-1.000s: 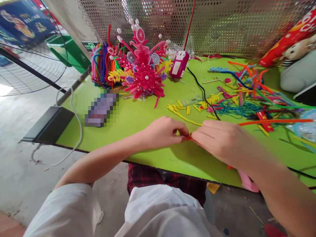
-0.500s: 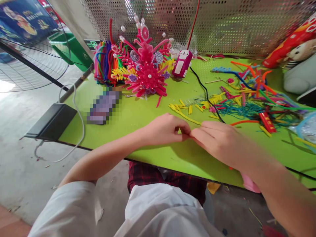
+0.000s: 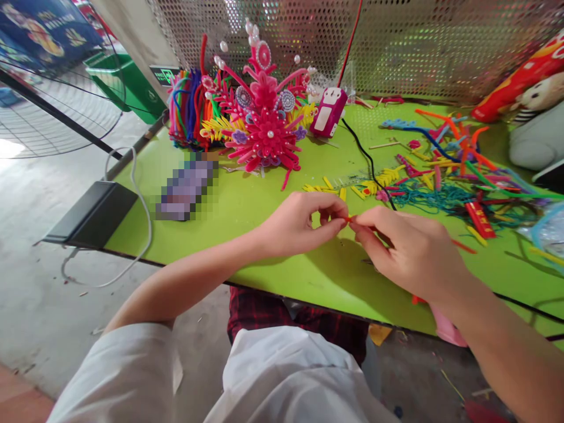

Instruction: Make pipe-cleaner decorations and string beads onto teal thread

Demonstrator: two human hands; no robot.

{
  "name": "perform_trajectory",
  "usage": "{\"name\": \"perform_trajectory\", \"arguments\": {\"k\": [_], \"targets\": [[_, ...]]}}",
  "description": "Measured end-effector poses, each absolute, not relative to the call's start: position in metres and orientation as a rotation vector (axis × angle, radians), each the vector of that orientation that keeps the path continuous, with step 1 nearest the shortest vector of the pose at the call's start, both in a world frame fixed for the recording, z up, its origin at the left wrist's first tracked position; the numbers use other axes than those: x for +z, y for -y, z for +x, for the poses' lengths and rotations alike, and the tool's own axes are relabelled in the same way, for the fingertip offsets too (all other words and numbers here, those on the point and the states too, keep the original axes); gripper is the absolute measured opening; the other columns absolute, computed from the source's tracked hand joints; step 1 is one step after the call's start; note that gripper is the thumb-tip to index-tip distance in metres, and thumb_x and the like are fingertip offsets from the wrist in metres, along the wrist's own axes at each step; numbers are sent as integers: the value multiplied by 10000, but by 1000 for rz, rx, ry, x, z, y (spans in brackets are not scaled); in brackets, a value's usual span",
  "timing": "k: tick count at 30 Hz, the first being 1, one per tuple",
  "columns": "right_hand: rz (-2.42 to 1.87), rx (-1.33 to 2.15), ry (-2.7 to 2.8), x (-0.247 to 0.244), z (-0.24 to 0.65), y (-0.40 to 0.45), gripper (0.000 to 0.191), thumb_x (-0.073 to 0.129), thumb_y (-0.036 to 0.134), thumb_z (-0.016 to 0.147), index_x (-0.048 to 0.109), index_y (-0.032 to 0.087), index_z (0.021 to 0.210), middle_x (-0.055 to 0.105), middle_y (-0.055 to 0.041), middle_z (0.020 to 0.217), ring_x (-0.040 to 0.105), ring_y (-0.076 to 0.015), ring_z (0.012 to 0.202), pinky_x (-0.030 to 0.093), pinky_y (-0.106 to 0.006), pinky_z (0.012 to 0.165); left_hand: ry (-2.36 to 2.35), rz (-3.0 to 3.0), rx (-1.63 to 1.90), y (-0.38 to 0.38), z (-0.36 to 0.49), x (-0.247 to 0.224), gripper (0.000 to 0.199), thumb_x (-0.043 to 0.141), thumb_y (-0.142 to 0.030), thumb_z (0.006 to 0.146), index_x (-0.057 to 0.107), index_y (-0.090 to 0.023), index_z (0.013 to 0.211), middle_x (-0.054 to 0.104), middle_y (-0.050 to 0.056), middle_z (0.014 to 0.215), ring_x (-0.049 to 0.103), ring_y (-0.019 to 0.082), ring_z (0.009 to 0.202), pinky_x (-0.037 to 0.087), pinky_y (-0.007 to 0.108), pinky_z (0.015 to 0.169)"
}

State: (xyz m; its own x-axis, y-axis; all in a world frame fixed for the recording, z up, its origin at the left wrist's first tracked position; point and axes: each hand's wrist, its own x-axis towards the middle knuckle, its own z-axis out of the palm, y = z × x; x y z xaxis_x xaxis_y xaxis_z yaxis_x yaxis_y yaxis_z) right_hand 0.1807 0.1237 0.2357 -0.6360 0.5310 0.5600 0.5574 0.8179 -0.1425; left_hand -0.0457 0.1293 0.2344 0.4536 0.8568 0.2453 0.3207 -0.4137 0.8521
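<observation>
My left hand (image 3: pixel 304 220) is above the green tabletop, thumb and forefinger pinched on a small orange-red piece of pipe cleaner (image 3: pixel 349 219). From the other side my right hand (image 3: pixel 408 247) pinches the same piece, so the fingertips of both hands nearly meet. Most of the piece is hidden by the fingers. Yellow pipe cleaner leaves (image 3: pixel 383 178) lie just beyond the hands. A large pink pipe cleaner flower ornament (image 3: pixel 268 132) with pearl beads stands at the back.
Tangled pipe cleaners and scraps (image 3: pixel 436 194) cover the right side, with a red tube (image 3: pixel 480 219) among them. A purple device (image 3: pixel 328 111) trails a black cable. A blurred-out phone-like object (image 3: pixel 187 188) and a dark box (image 3: pixel 92 212) with a white cord lie left. Pipe cleaner bundles (image 3: pixel 189 111) stand behind.
My hands have risen slightly and the right wrist has turned, with its fingers lifting. The orange-red piece now shows between the fingertips. The view has shifted a little.
</observation>
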Motion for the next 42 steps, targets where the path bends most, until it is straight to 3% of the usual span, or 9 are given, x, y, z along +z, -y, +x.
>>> {"name": "perform_trajectory", "arguments": {"k": [5, 11, 20, 24, 27, 30, 37, 42], "targets": [[-868, 241, 2213, 233, 175, -121, 87, 643, 110, 994, 617, 192, 981, 666, 37, 700, 576, -83, 520, 420, -231, 522, -945, 1516, 1005, -128, -38, 229, 254, 794, -393, 896, 720, -151, 920, 666, 23, 855, 551, 104, 738, 374, 218, 583], [-918, 301, 2070, 227, 169, -120, 100, 653, 133, 998, 613, 224, 989, 697, 42, 709, 582, -80, 501, 417, -232, 494, -855, 1001, 1087, -122, -25, 229, 326, 891, -423, 814, 689, -175, 878, 580, -32, 777, 381, 44, 576, 279, 196, 480], [-901, 68, 2097, 231, 167, -115, 112, 652, 125, 987, 615, 226, 956, 677, 35, 662, 554, -94, 489, 399, -259, 498, -764, 938, 1044, -122, -28, 232, 274, 870, -397, 852, 711, -175, 884, 600, -23, 819, 506, 52, 691, 364, 142, 522], [-869, 2, 2196, 244, 182, -120, 53, 660, 147, 990, 667, 199, 985, 700, 24, 686, 590, -95, 514, 412, -263, 521, -815, 1365, 812, -142, -53, 239, 164, 822, -273, 866, 766, -158, 969, 743, 23, 911, 609, 77, 743, 445, 175, 601], [-849, 23, 2310, 250, 189, -126, 48, 660, 178, 1000, 704, 194, 1006, 754, 7, 784, 664, -117, 617, 450, -268, 594, -887, 1714, 731, -151, -66, 244, 264, 828, -216, 821, 789, -155, 1075, 797, 54, 1041, 663, 110, 828, 478, 195, 651], [-860, 6, 2446, 247, 189, -129, 101, 640, 217, 1019, 741, 219, 1020, 758, -11, 818, 702, -156, 718, 460, -288, 652, -881, 1879, 656, -150, -65, 247, 220, 798, -227, 829, 805, -152, 1035, 810, 44, 978, 641, 98, 748, 464, 204, 625], [-877, -22, 2500, 240, 186, -129, 147, 609, 245, 1038, 754, 236, 1052, 735, -22, 793, 678, -169, 720, 409, -301, 627, -896, 1945, 638, -146, -59, 242, 76, 728, -179, 851, 794, -156, 882, 793, 20, 826, 656, 101, 719, 453, 198, 615], [-894, 79, 2339, 248, 183, -126, 90, 608, 194, 1029, 690, 231, 1027, 732, 2, 780, 656, -140, 659, 439, -288, 622, -919, 1626, 898, -142, -54, 238, 215, 872, -347, 822, 785, -152, 843, 775, 45, 816, 655, 119, 709, 460, 227, 611]]}}
